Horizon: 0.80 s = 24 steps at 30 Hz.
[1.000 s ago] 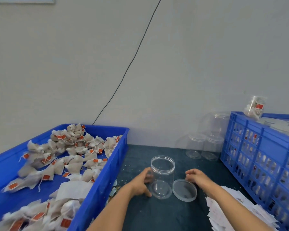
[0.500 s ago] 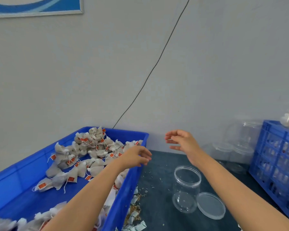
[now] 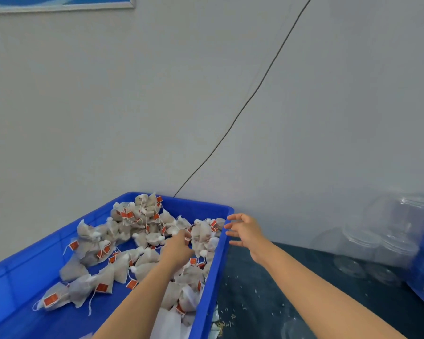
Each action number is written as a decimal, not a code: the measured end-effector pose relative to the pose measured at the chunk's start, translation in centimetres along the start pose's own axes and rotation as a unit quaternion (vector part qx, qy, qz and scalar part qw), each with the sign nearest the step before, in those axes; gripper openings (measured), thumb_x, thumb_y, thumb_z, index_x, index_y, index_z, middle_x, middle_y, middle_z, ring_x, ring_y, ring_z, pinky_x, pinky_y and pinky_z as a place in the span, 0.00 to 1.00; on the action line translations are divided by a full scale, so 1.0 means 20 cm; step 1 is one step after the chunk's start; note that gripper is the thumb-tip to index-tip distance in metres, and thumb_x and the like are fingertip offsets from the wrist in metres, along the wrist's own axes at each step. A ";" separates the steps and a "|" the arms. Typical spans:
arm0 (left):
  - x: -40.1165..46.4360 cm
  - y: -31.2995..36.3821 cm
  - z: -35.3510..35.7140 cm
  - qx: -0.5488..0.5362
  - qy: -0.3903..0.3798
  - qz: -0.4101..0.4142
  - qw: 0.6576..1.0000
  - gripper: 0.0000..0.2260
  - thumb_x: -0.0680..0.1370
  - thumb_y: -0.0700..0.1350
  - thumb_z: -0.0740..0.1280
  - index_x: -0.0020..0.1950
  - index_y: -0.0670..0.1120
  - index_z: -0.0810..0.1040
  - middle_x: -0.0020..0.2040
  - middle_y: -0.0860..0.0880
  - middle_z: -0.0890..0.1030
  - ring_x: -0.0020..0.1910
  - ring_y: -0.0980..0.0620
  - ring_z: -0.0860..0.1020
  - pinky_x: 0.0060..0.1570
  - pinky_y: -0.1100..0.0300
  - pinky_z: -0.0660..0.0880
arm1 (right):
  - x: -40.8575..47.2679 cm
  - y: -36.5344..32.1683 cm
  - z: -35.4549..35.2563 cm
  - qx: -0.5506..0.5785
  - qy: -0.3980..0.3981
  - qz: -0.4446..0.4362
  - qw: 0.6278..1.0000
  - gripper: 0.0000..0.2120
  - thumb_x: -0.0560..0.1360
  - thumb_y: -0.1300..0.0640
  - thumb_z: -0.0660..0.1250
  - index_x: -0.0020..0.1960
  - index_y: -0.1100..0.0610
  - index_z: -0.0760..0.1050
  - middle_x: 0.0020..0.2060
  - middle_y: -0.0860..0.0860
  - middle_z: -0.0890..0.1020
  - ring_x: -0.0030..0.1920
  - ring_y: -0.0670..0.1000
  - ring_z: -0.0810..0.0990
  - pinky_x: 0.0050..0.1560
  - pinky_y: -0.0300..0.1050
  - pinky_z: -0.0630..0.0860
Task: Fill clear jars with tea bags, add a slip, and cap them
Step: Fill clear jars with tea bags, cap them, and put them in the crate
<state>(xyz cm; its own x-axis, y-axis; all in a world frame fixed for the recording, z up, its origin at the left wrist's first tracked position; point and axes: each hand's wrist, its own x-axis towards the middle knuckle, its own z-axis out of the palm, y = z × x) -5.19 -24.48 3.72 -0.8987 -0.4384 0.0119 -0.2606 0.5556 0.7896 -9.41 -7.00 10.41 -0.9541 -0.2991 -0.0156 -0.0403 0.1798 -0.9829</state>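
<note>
Head view shows the blue tray [image 3: 213, 285] at left, full of tea bags [image 3: 147, 237]. My left hand [image 3: 179, 248] reaches into them; I cannot tell its grip. My right hand [image 3: 245, 232] hovers with fingers spread beside the tray rim. Empty clear jars [image 3: 377, 243] stand far right on the desk [image 3: 267, 297].

The light is soft and even, with only weak shadows. Right of the fingertips [image 3: 230, 226] the clear jars [image 3: 382, 243] look blurred, and edges bend.
</note>
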 end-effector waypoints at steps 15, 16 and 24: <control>0.42 0.04 0.36 0.225 -0.044 0.074 0.971 0.38 0.75 0.54 0.69 0.78 0.59 0.48 0.78 0.42 0.49 0.76 0.37 0.52 0.71 0.44 0.62 | 0.41 0.16 0.12 -0.130 -0.026 -0.013 0.991 0.14 0.76 0.71 0.59 0.51 0.54 0.73 0.49 0.49 0.77 0.47 0.43 0.75 0.41 0.32 0.71; 0.43 0.03 0.36 0.219 -0.044 0.071 0.972 0.39 0.74 0.54 0.70 0.78 0.59 0.49 0.78 0.42 0.50 0.76 0.37 0.53 0.71 0.45 0.63 | 0.41 0.17 0.13 -0.133 -0.029 -0.014 0.991 0.14 0.75 0.72 0.60 0.51 0.55 0.74 0.51 0.50 0.76 0.48 0.44 0.75 0.44 0.34 0.73; 0.46 -0.03 0.33 0.134 0.061 0.081 0.986 0.09 0.73 0.50 0.69 0.51 0.52 0.72 0.53 0.49 0.76 0.49 0.51 0.75 0.46 0.60 0.72 | 0.40 0.24 0.25 -0.255 -0.017 -0.035 0.966 0.10 0.76 0.65 0.65 0.52 0.54 0.79 0.62 0.47 0.68 0.63 0.55 0.66 0.66 0.48 0.69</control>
<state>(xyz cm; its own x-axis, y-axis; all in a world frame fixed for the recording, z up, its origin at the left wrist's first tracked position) -15.63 -24.23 -0.67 -0.8911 -0.4016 0.2113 -0.2158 0.7846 0.5812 -15.76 -13.21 4.75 -0.9334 -0.3573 0.0337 -0.2546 0.5930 -0.7639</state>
